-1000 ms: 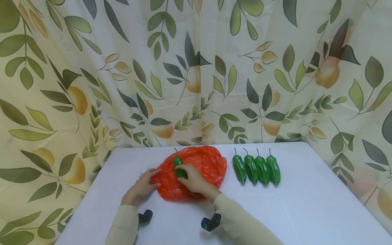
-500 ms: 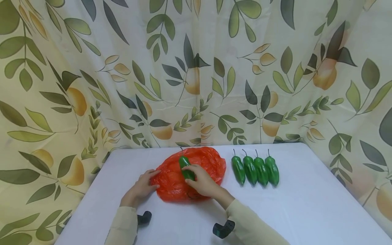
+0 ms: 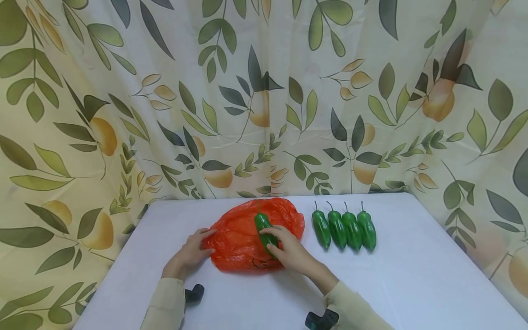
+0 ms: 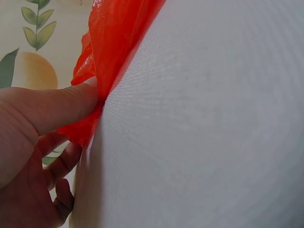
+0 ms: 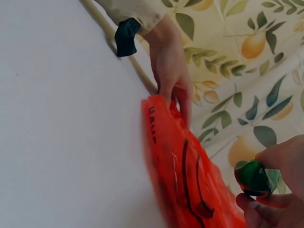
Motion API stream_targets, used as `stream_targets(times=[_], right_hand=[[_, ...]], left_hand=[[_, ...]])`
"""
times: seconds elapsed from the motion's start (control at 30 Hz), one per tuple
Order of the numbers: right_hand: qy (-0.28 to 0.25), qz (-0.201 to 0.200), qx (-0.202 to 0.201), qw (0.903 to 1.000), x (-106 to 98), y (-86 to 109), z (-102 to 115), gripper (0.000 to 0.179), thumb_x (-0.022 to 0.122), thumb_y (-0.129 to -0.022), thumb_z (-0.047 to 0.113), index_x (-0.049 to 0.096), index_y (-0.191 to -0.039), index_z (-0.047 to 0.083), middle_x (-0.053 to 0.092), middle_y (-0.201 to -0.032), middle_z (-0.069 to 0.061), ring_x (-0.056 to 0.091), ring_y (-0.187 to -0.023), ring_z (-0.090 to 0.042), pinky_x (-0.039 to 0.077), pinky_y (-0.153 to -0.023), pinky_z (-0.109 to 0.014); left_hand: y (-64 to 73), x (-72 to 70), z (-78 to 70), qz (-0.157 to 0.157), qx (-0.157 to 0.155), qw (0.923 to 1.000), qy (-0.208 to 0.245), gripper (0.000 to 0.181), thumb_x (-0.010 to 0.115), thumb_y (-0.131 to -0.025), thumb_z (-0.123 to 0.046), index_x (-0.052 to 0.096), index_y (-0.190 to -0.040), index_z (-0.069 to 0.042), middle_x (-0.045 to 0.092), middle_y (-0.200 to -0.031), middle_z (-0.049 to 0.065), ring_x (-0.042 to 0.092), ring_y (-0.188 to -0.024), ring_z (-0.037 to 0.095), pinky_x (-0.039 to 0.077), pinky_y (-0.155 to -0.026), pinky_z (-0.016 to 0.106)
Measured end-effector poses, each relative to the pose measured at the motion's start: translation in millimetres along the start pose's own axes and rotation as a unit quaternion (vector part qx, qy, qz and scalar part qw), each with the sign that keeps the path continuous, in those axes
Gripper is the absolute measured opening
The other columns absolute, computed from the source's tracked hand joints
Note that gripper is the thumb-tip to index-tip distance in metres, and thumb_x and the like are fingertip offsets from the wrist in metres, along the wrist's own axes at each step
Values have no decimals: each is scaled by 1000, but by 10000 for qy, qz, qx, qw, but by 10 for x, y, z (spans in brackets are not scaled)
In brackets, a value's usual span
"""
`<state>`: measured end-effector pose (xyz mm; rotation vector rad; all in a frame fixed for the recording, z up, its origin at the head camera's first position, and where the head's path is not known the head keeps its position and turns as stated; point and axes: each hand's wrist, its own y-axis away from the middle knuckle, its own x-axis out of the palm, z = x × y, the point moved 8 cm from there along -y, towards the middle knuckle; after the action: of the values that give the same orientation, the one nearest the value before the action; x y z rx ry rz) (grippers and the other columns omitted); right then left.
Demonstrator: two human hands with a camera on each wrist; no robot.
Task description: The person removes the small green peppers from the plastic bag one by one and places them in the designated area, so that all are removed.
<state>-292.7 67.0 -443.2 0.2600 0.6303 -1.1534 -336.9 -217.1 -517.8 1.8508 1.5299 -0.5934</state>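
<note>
In the head view my right hand (image 3: 294, 254) holds a green chili pepper (image 3: 264, 224) between thumb and fingers, its stem pointing away. The pepper is over the right part of a crumpled red plastic bag (image 3: 233, 240). Seen from the right wrist, the pepper's rounded end (image 5: 254, 176) shows between the fingertips, apart from the bag. My left hand (image 3: 190, 252) is at the bag's left edge. In the left wrist view, the thumb lies on the red plastic (image 4: 114, 42) and the fingers curl behind it, pinching the edge.
Several green chili peppers (image 3: 345, 229) lie side by side in a row to the right of the bag, stems away from me. Beneath everything is a white tabletop (image 3: 416, 275). A leaf-and-fruit patterned curtain (image 3: 288, 151) hangs behind the table and along its sides.
My right hand has moved to the right across the bag, carrying the pepper with it. The left hand stays at the bag's left edge, and the row of peppers is unchanged.
</note>
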Motion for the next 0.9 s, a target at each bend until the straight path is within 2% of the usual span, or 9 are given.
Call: stream_targets(times=[0.3, 0.37, 0.43, 0.57, 0.73, 0.9], right_hand=[[306, -199, -138, 9992, -190, 203, -63, 39, 66, -96, 12, 62, -134, 22, 49, -149, -17, 50, -136, -40, 49, -106, -62], [386, -245, -160, 9988, -239, 237, -86, 39, 66, -96, 11, 63, -133, 21, 51, -147, -17, 53, -130, -36, 52, -103, -56], [422, -308, -189, 9985, -296, 262, -105, 39, 66, -95, 10, 63, -133, 20, 53, -145, -16, 58, -117, -30, 57, -94, -43], [417, -420, -231, 9980, -405, 290, -133, 39, 66, -95, 9, 63, -133, 18, 53, -142, -15, 55, -101, -20, 51, -75, -24], [506, -499, -279, 9971, -533, 333, -133, 39, 65, -97, 11, 63, -134, 19, 51, -146, -18, 56, -112, -24, 51, -78, -22], [629, -654, -247, 9956, -690, 395, -119, 39, 66, -96, 9, 63, -134, 18, 49, -149, -22, 58, -111, -26, 52, -77, -22]], left_hand=[[-10, 8, 24, 37, -85, 9998, 196, 63, 73, -93, -22, 48, -151, -31, 30, -163, 6, 31, -147, 38, 35, -113, 70], [-18, 10, 29, 76, -149, 9994, 289, 62, 72, -94, -22, 48, -150, -32, 30, -164, 6, 28, -149, 38, 34, -113, 71], [-25, 7, 25, 114, -188, 9992, 343, 61, 72, -94, -22, 49, -150, -32, 30, -164, 5, 26, -150, 39, 33, -114, 71], [-28, -20, -14, 118, -132, 9995, 280, 61, 71, -94, -22, 49, -150, -31, 30, -164, 7, 26, -150, 40, 33, -113, 72], [-27, -19, -20, 82, -50, 9996, 283, 61, 71, -94, -20, 49, -150, -29, 31, -163, 7, 26, -149, 40, 33, -113, 72], [-21, -4, 4, 58, -3, 9998, 205, 61, 71, -95, -21, 49, -151, -28, 31, -163, 8, 27, -148, 40, 33, -113, 72]])
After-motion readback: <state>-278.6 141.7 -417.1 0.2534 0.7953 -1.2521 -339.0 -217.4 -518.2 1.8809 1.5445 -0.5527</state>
